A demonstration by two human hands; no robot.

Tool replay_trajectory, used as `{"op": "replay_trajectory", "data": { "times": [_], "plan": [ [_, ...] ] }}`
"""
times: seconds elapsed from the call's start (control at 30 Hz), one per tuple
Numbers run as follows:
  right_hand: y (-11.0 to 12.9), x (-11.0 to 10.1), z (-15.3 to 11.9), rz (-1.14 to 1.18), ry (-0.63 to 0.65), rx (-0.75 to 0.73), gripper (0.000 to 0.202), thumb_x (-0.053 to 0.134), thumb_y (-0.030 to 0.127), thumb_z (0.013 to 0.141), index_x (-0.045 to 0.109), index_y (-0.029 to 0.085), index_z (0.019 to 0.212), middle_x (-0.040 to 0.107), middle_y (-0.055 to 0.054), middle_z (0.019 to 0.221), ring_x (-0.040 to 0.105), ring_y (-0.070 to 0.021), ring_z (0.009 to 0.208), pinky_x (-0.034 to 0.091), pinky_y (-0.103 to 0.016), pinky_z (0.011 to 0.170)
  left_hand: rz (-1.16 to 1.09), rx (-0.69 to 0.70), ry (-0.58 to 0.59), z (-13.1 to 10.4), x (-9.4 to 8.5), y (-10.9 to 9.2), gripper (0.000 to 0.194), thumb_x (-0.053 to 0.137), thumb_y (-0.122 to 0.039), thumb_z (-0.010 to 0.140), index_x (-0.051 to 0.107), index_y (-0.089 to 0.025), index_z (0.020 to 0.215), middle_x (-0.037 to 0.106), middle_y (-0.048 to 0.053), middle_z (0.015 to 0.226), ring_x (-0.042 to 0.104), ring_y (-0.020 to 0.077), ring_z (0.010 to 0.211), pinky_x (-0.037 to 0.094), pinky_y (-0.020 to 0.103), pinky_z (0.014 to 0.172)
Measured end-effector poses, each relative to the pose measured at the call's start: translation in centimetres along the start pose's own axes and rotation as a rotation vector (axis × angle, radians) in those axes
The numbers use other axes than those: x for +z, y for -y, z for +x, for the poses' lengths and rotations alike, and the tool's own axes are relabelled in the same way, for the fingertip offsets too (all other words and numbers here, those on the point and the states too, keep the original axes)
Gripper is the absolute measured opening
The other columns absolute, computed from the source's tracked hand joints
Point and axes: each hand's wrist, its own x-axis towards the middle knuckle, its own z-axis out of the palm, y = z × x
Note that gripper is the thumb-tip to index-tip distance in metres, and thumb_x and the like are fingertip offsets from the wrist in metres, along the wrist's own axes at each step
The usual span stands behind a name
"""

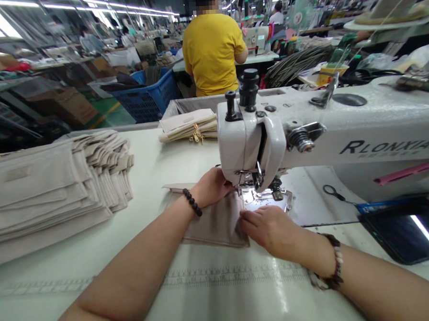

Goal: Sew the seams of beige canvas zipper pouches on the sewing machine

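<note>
A beige fabric panel [212,223] lies on the sewing machine bed, its right edge by the lit needle area. My left hand [213,187] is closed on its far part, close to the presser foot; some fingertips are hidden by the machine head. With fingers bent together, my right hand [270,228] grips the panel's right edge, just in front of the needle plate [265,203]. Above both hands stands the white sewing machine [249,139]. Whether the needle is in the cloth I cannot tell.
Stacked beige fabric pieces [39,189] lie at left. Behind are folded pieces with gold zipper pulls [197,134]. A printed ruler [235,276] runs along the front. Small thread snips [334,192] and a dark tablet [408,232] lie right. A person in yellow [212,53] sits ahead.
</note>
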Motion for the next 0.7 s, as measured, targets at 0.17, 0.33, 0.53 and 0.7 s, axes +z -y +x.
{"op": "replay_trajectory", "data": {
  "times": [0.17,0.33,0.53,0.7],
  "plan": [
    [0.2,0.1,0.0,-0.019,-0.006,0.016,0.010,0.044,0.009,0.078,0.051,0.015,0.077,0.056,-0.004,0.076,0.041,-0.0134,0.051,0.023,-0.030,0.045,0.040,-0.029,0.004,0.0,-0.1,-0.2,0.012,0.054,-0.015,0.076,0.065,-0.013,0.081,0.067,0.008,0.086,0.061,0.0236,0.085,0.046,0.029,0.073],
    [-0.1,0.1,0.1,-0.022,0.005,0.041,0.011,0.043,0.008,0.079,0.051,0.015,0.077,0.056,-0.004,0.074,0.042,-0.0130,0.053,0.023,-0.029,0.046,0.037,-0.027,0.005,0.3,0.2,0.4,0.015,0.052,-0.016,0.077,0.065,-0.013,0.083,0.067,0.008,0.087,0.061,0.0224,0.086,0.046,0.029,0.076],
    [-0.2,0.2,0.1,-0.023,-0.017,0.033,0.012,0.041,0.007,0.080,0.051,0.015,0.077,0.057,-0.005,0.076,0.042,-0.0125,0.053,0.024,-0.028,0.047,0.021,0.005,0.021,0.4,0.1,0.8,0.016,0.052,-0.017,0.077,0.066,-0.015,0.083,0.067,0.006,0.088,0.061,0.0212,0.085,0.046,0.027,0.074],
    [0.3,0.2,0.0,-0.042,-0.042,-0.014,0.015,0.039,0.006,0.079,0.051,0.014,0.078,0.058,-0.008,0.080,0.045,-0.0137,0.054,0.028,-0.029,0.047,0.012,0.021,0.038,0.2,-0.1,0.3,0.014,0.053,-0.016,0.076,0.067,-0.015,0.080,0.068,0.005,0.085,0.062,0.0206,0.083,0.047,0.026,0.073]
  ]
}}
